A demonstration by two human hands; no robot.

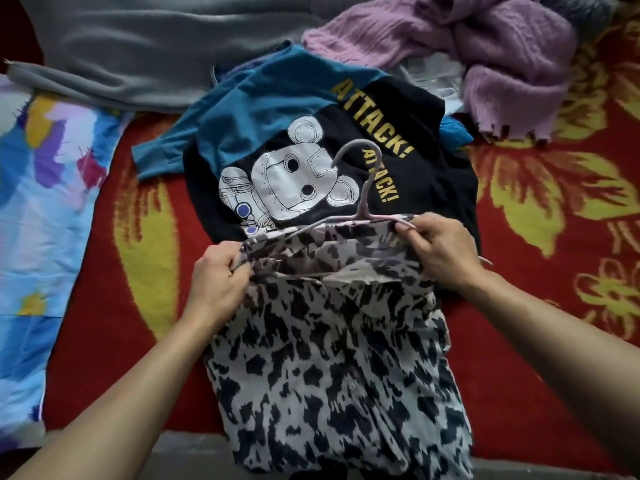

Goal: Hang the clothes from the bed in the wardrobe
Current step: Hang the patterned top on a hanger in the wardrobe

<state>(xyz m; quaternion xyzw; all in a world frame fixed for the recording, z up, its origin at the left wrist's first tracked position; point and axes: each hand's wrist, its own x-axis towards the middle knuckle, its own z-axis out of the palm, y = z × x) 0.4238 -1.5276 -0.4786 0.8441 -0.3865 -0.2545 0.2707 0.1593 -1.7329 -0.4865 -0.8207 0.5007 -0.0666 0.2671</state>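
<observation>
A black-and-white patterned garment [332,358] lies on the bed in front of me, its lower part hanging over the near edge. A pale hanger [367,188] sits in its top opening, hook pointing away from me. My left hand [220,275] pinches the garment's left top edge. My right hand [441,242] grips the right top edge together with the hanger's arm. Beneath and beyond lies a black and teal T-shirt [277,133] with a robot print and yellow "ATTACK!" lettering.
A red blanket [554,188] with yellow flowers covers the bed. A grey fleece [138,46] lies at the back left, a lilac knitted garment [502,57] at the back right. A blue patterned sheet [41,209] runs along the left.
</observation>
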